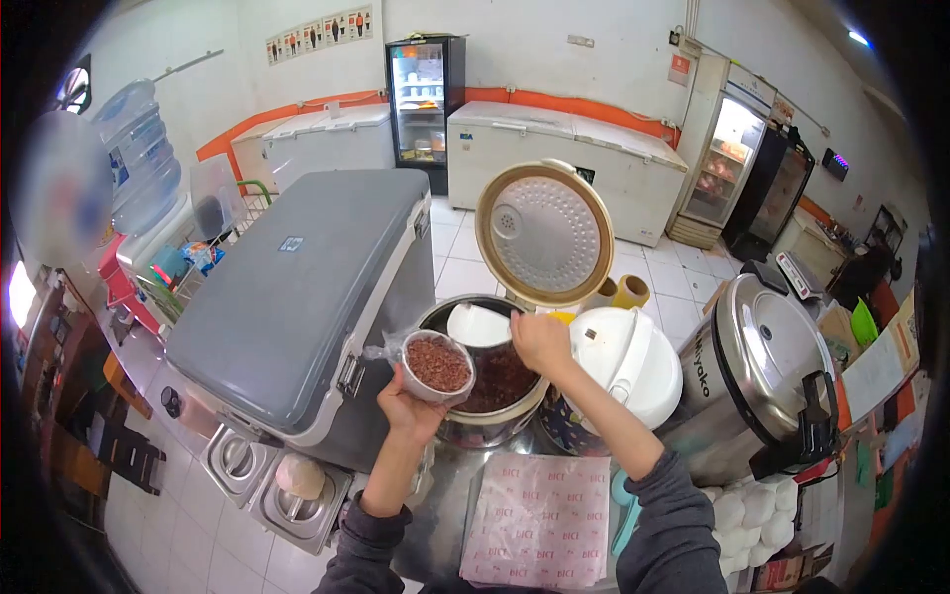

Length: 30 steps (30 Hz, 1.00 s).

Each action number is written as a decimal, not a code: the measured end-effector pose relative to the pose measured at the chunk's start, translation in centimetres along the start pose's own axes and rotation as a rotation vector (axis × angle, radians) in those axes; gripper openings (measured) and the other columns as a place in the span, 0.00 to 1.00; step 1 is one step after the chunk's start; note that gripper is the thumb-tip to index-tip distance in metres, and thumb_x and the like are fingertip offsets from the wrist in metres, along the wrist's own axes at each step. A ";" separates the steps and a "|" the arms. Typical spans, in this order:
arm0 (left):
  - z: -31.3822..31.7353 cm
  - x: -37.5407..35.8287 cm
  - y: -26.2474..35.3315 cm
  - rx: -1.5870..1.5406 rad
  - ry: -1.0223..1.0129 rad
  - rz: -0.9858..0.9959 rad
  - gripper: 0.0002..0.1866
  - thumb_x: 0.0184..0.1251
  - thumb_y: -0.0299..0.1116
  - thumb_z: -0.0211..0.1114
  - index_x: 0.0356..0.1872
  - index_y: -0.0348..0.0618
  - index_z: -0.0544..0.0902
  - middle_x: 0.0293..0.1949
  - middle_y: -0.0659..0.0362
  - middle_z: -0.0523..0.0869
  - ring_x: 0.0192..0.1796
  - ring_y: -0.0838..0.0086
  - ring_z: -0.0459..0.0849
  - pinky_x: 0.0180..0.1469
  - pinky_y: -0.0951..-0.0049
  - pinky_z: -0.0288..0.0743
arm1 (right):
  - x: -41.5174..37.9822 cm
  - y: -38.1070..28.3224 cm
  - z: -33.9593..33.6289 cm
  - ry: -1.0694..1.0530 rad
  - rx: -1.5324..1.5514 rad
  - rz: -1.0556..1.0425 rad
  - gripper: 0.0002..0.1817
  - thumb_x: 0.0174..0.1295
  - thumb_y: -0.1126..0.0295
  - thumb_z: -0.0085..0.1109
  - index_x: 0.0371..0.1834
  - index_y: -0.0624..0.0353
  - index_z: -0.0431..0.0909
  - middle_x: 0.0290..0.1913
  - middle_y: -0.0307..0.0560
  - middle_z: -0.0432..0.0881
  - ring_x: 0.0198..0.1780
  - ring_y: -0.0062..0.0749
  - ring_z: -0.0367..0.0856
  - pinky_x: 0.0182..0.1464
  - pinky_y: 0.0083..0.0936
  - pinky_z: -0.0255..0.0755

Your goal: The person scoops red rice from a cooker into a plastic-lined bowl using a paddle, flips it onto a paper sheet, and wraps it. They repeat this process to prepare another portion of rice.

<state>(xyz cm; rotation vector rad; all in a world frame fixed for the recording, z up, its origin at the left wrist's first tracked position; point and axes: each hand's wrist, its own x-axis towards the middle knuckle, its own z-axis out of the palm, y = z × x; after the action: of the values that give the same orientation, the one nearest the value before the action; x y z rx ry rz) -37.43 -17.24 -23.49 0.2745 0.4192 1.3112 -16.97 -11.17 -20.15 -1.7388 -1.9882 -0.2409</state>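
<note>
My left hand [406,408] holds a small bowl [459,398] lined with clear plastic, its fingers wrapped round the side. Reddish-brown rice [438,363] fills the bowl. In my right hand [542,346] is a white rice paddle [478,325], held over the open rice cooker [485,433]. The paddle's broad face shows; the part in my fist is hidden. More dark reddish rice [503,381] lies inside the cooker pot. Behind it the cooker's lid [544,233] stands raised. The bowl is beside the pot's left rim.
A large grey cool box [297,287] stands left, a white-lidded cooker [633,366] and a steel Miyako cooker [752,366] right. Printed paper sheets [537,515] lie in front, with a turquoise utensil [626,515] alongside. Steel containers [297,510] sit lower left.
</note>
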 end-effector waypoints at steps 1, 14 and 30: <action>-0.7 -0.5 0.1 -0.033 -0.045 -0.008 0.32 0.65 0.56 0.43 0.64 0.46 0.62 0.63 0.50 0.66 0.64 0.50 0.65 0.60 0.41 0.62 | 0.3 0.2 0.6 -0.025 -0.065 -0.082 0.21 0.60 0.62 0.45 0.14 0.58 0.78 0.18 0.55 0.79 0.23 0.47 0.80 0.25 0.40 0.72; -7.8 -13.4 -11.4 0.816 -0.059 -0.138 0.37 0.51 0.35 0.64 0.63 0.35 0.62 0.61 0.50 0.68 0.61 0.60 0.69 0.63 0.60 0.62 | -16.0 1.2 -8.1 0.136 0.379 -0.087 0.11 0.51 0.76 0.53 0.39 0.60 0.76 0.42 0.49 0.76 0.49 0.43 0.72 0.52 0.37 0.62; -10.9 -10.6 -14.4 1.400 -0.018 0.216 0.32 0.53 0.33 0.65 0.62 0.41 0.65 0.59 0.46 0.65 0.61 0.61 0.68 0.61 0.62 0.63 | -45.2 5.6 -3.1 -0.482 0.429 0.105 0.29 0.40 0.69 0.66 0.51 0.47 0.73 0.57 0.41 0.69 0.60 0.42 0.63 0.57 0.39 0.60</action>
<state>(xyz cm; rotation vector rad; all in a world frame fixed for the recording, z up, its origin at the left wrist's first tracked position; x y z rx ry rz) -31.84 -31.38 -37.80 1.5169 1.2796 1.0155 -7.49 -51.45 -39.52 -1.7087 -2.0505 0.6525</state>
